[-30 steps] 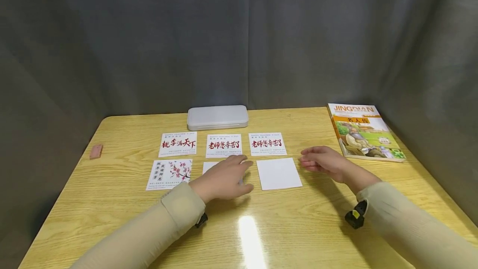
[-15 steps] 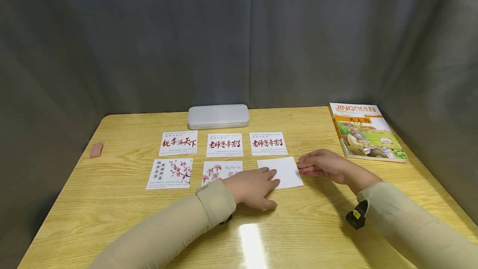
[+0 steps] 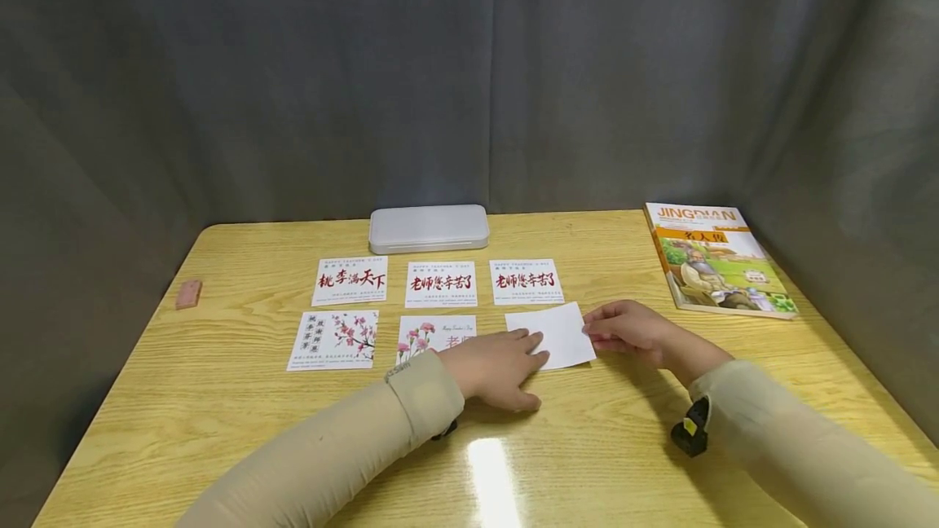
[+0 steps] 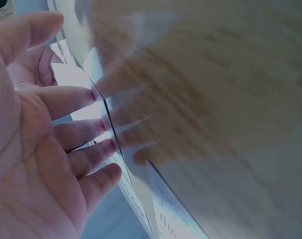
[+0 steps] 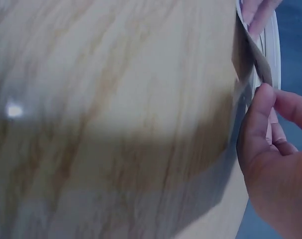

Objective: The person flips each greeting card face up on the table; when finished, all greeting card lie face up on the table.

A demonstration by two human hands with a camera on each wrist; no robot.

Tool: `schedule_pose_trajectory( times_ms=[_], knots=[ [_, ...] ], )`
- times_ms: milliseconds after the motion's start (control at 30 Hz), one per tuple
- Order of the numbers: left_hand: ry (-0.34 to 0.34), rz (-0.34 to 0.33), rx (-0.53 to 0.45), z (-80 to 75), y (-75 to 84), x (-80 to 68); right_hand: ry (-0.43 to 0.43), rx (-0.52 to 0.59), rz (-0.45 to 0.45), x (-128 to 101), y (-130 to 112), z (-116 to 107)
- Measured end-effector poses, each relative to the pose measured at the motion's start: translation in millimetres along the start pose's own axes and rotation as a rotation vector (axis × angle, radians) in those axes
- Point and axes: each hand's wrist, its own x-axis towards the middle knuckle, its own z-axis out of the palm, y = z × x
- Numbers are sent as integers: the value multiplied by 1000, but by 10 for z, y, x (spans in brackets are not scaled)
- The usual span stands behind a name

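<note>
— Hands, as observed?
— Left hand (image 3: pixel 499 365) lay flat with straight fingers, fingertips pressing the near-left corner of the blank white card (image 3: pixel 553 332). Right hand (image 3: pixel 627 328) pinched that card's right edge between thumb and fingers — edge lifted slightly off the table (image 3: pixel 220 414).
— Card's position?
— Bottom row, right end, just beside the flower card (image 3: pixel 433 334), below a red-lettered card (image 3: pixel 526 281). Book (image 3: pixel 715 259) lay well apart.

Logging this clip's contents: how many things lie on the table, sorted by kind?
Printed white paper cards, face up: 5
Blank white paper card, right edge lifted by the right hand: 1
Flat grey rectangular case: 1
Orange-covered illustrated book: 1
Small pink block: 1
Total: 9
</note>
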Motion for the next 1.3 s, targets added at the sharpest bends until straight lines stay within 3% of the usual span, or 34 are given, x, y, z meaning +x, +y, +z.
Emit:
schedule_pose_trajectory(
  times_ms=[167, 333, 400, 500, 633, 733, 867, 1033, 1167, 1300],
  knots=[
    [34, 17, -59, 12, -70, -13, 9, -24, -10, 16, 3, 27],
    [186, 21, -155, 31, -273, -52, 4, 15, -47, 16, -41, 1],
    [280, -28, -258, 43, -373, -66, 13, 41, -65, 21, -53, -19],
    [387, -107, -494, 51, -493, -75, 20, 79, -87, 32, -59, -43],
    [423, -185, -801, 43, -563, -81, 1, 102, -109, 61, -63, -29],
    [439, -210, -947, 37, -572, -83, -10, 98, -121, 87, -78, 2],
    [515, -240, -989, 10, -551, -91, 4, 101, -127, 104, -93, 22],
    [609, -287, -946, -23, -524, -97, 4, 83, -136, 114, -88, 32],
    [617, -301, -992, -13, -515, -82, -13, 44, -136, 103, -81, 42],
    [606, -305, -1106, 2, -496, -68, -26, 6, -126, 78, -70, 41]
  ],
)
